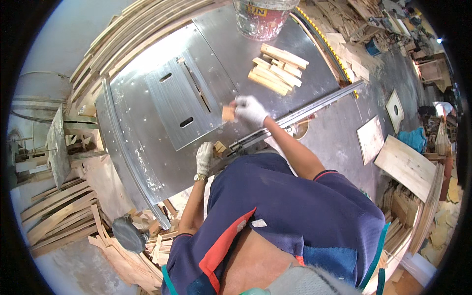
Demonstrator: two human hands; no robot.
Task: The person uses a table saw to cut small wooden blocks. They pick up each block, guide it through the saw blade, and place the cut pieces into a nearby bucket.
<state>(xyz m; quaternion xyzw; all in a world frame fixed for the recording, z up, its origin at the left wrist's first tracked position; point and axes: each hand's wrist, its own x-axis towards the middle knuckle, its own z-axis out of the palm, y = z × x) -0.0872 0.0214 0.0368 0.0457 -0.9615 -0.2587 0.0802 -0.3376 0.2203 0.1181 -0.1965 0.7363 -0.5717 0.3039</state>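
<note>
My right hand [250, 111], in a white knit glove, is closed on a small flat wood block [228, 113]. It holds the block just above the grey metal saw table [236, 59], to the right of the slotted insert plate [184, 98]; block and fingertips are slightly blurred. Nearer my body, my left hand [204, 157], also gloved and with a wristwatch, has its fingers curled at the near edge of the table. Small wood pieces [220, 147] sit against its thumb side. The grip's far side is hidden. Short wood sticks [278, 69] lie in a loose pile beyond my right hand.
A paint-stained bucket [260, 19] stands at the table's far edge. A metal rail [305, 110] crosses on the right, another rail [123, 132] on the left. Long wood strips [123, 34] are stacked behind the table. A dark round stool [130, 234] and offcuts lie at lower left.
</note>
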